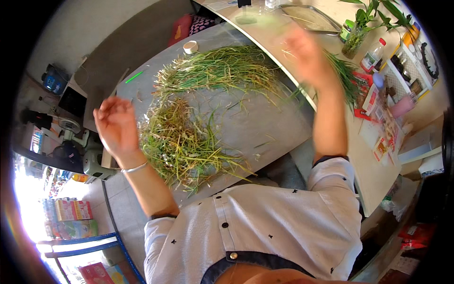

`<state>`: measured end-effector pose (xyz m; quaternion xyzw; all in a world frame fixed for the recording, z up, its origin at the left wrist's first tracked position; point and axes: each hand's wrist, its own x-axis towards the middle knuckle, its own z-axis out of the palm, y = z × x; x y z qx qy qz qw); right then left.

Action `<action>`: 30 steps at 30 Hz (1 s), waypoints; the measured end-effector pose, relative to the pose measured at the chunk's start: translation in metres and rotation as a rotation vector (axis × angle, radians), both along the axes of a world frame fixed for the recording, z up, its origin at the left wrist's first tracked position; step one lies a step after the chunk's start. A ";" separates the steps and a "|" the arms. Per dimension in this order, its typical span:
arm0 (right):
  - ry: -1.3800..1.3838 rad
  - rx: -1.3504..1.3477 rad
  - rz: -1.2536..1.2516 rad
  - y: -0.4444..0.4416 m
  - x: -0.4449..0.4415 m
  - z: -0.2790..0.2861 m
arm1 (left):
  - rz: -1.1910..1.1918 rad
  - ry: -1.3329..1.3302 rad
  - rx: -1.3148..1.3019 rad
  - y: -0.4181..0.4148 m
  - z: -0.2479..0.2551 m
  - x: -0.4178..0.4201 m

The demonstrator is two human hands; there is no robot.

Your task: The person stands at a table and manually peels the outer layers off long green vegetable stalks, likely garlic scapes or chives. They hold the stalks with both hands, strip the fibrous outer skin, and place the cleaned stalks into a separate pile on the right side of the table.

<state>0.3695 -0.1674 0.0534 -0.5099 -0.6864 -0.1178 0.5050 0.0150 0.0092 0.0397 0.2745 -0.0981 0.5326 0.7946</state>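
Note:
My left hand (117,124), with a silver bangle on the wrist, is raised at the left side of the grey table (276,117); its palm shows and the fingers curl loosely with nothing in them. My right hand (305,53) is blurred above the pale counter, beside a bundle of green stalks (342,78). A faint green smear lies beyond its fingers; whether it holds a stalk cannot be told. Long, thin green stalks (220,69) lie in a wide bunch across the grey table. Nearer me sits a tangled heap of green and yellowed leaves (184,142).
A small white cup (190,47) and a green stick (134,77) are on the grey table. The pale counter holds a metal tray (310,19), a glass vase with a plant (353,46), a red-capped bottle (372,56) and red packets (362,92). A fan (70,127) stands left.

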 end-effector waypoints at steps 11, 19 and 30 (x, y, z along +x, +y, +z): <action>-0.375 -0.650 -1.072 0.000 0.190 -0.104 | 0.084 0.154 -0.196 -0.031 -0.077 -0.040; -0.396 -0.646 -1.125 0.008 0.169 -0.080 | 0.229 0.345 -0.192 -0.054 -0.087 -0.084; -0.091 -0.543 -1.034 0.004 0.207 -0.096 | 0.286 0.374 -0.239 -0.079 -0.110 -0.120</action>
